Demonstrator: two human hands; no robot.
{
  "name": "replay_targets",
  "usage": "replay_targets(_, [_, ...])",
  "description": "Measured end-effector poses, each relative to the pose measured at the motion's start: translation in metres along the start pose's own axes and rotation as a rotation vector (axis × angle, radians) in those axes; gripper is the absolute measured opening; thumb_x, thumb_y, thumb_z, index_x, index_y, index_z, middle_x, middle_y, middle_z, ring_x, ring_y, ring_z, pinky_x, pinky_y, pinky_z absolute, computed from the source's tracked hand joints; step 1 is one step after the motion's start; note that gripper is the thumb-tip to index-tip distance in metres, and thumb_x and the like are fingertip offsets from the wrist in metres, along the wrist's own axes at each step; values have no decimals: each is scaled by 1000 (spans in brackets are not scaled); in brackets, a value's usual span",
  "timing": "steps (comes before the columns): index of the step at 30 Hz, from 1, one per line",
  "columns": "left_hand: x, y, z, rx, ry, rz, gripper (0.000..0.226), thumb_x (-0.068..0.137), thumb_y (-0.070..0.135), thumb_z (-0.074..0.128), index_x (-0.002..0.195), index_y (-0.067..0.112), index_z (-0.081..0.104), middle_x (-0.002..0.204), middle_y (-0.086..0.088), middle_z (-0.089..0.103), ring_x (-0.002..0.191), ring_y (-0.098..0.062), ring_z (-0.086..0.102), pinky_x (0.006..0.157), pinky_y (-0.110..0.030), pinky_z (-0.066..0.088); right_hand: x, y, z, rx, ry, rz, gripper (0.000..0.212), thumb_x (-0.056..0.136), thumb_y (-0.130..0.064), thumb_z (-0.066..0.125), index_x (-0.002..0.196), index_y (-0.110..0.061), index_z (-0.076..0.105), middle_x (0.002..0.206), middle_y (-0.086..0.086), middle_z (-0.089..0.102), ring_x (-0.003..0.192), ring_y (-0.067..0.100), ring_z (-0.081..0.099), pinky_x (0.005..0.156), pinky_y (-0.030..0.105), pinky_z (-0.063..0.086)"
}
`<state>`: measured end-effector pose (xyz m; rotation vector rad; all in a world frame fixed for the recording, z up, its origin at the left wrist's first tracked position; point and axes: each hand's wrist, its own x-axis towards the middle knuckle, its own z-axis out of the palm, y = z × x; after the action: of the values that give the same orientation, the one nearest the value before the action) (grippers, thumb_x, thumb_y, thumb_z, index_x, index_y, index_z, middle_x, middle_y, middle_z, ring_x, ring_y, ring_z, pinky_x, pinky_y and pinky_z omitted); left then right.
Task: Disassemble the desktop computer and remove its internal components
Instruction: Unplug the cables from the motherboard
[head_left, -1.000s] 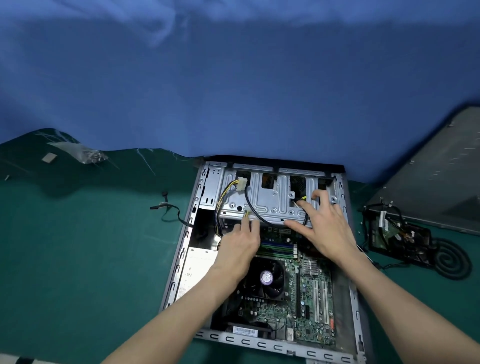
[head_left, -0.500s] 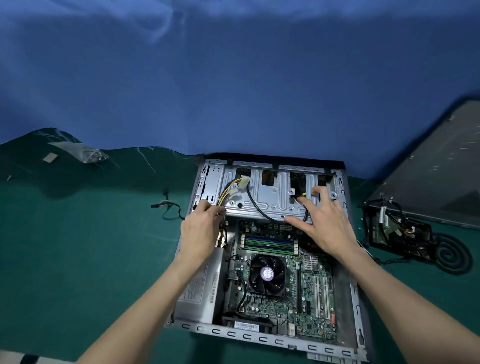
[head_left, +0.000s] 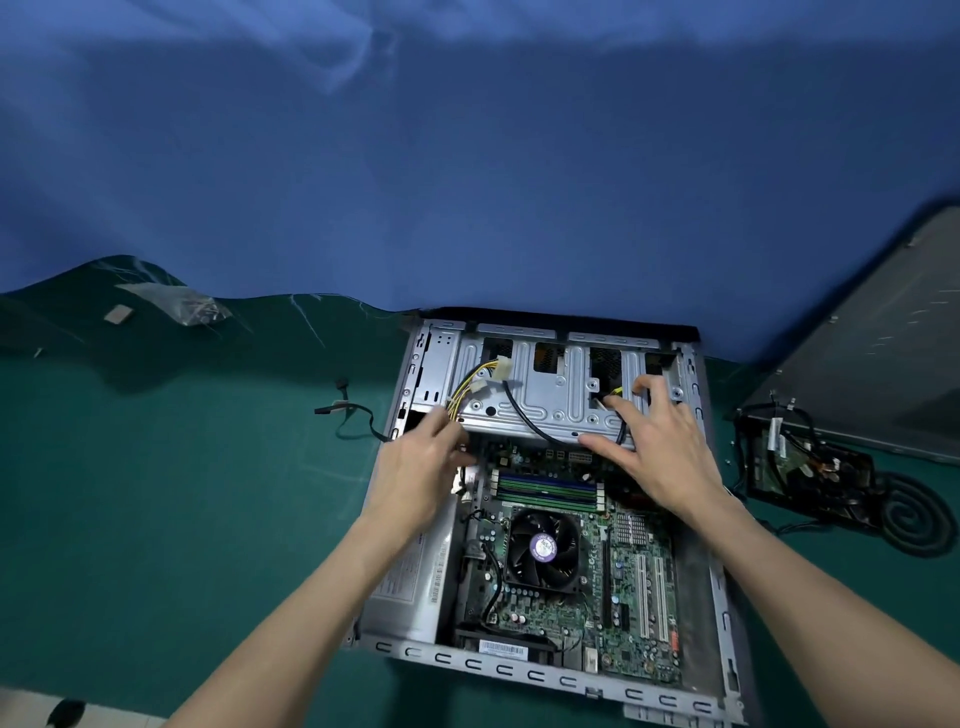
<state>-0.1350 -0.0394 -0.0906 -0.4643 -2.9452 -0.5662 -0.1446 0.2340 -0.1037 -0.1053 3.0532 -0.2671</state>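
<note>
Desktop case (head_left: 519, 670) lies open at the worktop's far edge: brace the drive cage (head_left: 550, 400) with your right hand (head_left: 660, 452), spread flat on it; left hand (head_left: 415, 467) blurred at the yellow-black wires (head_left: 461, 396), grip unreadable, so pull by the connector, never the wires.

Side panel (head_left: 878, 343) R of case (head_left: 519, 657)

My left hand (head_left: 421, 467) and right hand (head_left: 665, 447) are bare. Behind each wrist the left forearm (head_left: 322, 597) and right forearm (head_left: 810, 587) are bare too, as far back as I can see. The right hand's nails look short, though its fingertips are too small to be sure.
</note>
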Motion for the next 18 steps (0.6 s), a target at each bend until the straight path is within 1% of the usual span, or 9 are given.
replay_targets(2, [-4, 5, 3, 11, -94, 91, 9, 77, 18, 78, 80, 13, 71, 82, 4, 64, 57, -15, 61, 50, -31, 54, 0, 0, 0, -15, -3, -10, 83, 80, -81, 27, 133, -23, 53, 131, 6, 36, 110, 30, 45, 94, 45, 41])
replay_targets(4, [-4, 10, 9, 22, -325, 53, 14, 91, 27, 63, 99, 17, 70, 96, 6, 66, 79, -16, 65, 72, -33, 56, -2, -1, -1, -37, 26, -13, 89, 79, -83, 23, 136, -22, 53, 131, 11, 41, 118, 31, 40, 99, 46, 32])
replay_targets(6, [3, 12, 15, 80, -544, -13, 18, 95, 26, 55, 105, 15, 66, 105, -1, 66, 93, -23, 64, 83, -38, 53, -8, -7, -2, 7, 130, 9, 86, 78, -78, 29, 135, -19, 53, 129, 17, 44, 120, 33, 39, 98, 46, 27])
replay_targets(9, [18, 18, 21, 125, -833, -145, 13, 94, 9, 51, 106, 6, 56, 113, -15, 59, 100, -33, 60, 85, -41, 51, -29, -29, 2, 142, 380, -162, 61, 85, -60, 49, 112, -8, 65, 110, 13, 55, 103, 25, 49, 89, 39, 39])
replay_targets(10, [24, 19, 23, 134, -912, -177, 18, 93, 5, 49, 110, 5, 53, 117, -17, 56, 103, -34, 59, 87, -41, 51, -38, -38, 7, 182, 368, -282, 57, 86, -58, 52, 108, -7, 66, 107, 10, 57, 99, 21, 50, 85, 37, 45])
replay_targets(12, [33, 22, 30, 184, -1031, -214, 32, 91, 2, 47, 123, 4, 46, 125, -17, 52, 110, -35, 57, 90, -41, 50, -54, -59, 17, 187, 39, -407, 75, 82, -70, 47, 128, -10, 55, 124, 6, 51, 109, 18, 48, 92, 40, 48])
replay_targets(14, [39, 26, 38, 259, -1069, -217, 41, 91, 0, 47, 131, 3, 43, 131, -17, 49, 116, -34, 55, 92, -41, 50, -65, -71, 32, 128, -327, -343, 105, 71, -83, 41, 152, -19, 20, 149, 1, 26, 131, 18, 29, 115, 41, 27])
replay_targets(16, [40, 29, 49, 302, -1062, -232, 45, 90, -2, 48, 134, 4, 40, 137, -17, 44, 120, -35, 52, 95, -42, 47, -69, -74, 46, 115, -418, -303, 110, 73, -77, 50, 154, -19, 3, 156, 0, 16, 140, 19, 19, 117, 35, 12])
replay_targets(18, [40, 30, 55, 331, -1052, -244, 50, 90, -2, 49, 138, 7, 37, 141, -16, 39, 124, -36, 48, 96, -45, 45, -69, -73, 50, 137, -418, -273, 101, 80, -63, 59, 153, -17, 8, 156, 1, 21, 141, 17, 20, 117, 32, 13])
